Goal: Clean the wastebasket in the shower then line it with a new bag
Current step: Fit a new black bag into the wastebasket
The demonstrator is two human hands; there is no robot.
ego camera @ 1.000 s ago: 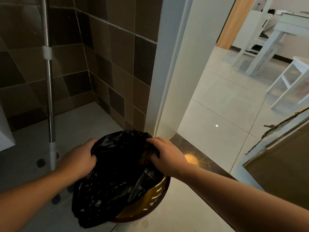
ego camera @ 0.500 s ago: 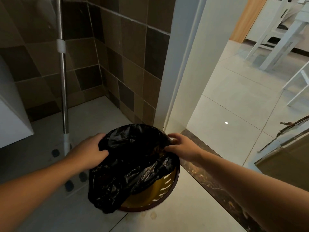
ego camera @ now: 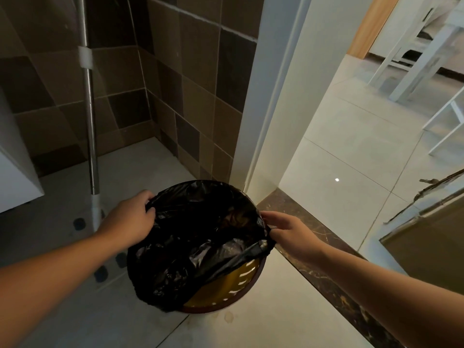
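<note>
1. Wastebasket (ego camera: pixel 226 296): round, brown-rimmed with a yellow interior, standing on the floor (ego camera: pixel 251 330) beside the door frame (ego camera: pixel 253 121), at the corner of the tiled wall (ego camera: pixel 195 96).
2. Bag (ego camera: pixel 195 242): black, glossy and crumpled, draped over the far and left parts of the rim; the near right part of the rim is uncovered, exposing the yellow interior.
3. Left hand (ego camera: pixel 128 222): at the left edge of the bag, fingers (ego camera: pixel 148 198) curled over the plastic and grasping it.
4. Right hand (ego camera: pixel 288 232): at the right edge of the bag, thumb and fingers (ego camera: pixel 270 218) pinching a stretched fold of plastic just beside the rim.
5. Pole (ego camera: pixel 89 121): metal with a white collar, upright against the tiled wall, left of the wastebasket and apart from it.
6. Threshold (ego camera: pixel 316 247): dark marbled strip running from the door frame toward the lower right, just right of the wastebasket.
7. Furniture (ego camera: pixel 411 59): white legs on the pale floor of the next room, well apart from the wastebasket.
8. Cardboard (ego camera: pixel 426 237): brown panel at the right edge.
</note>
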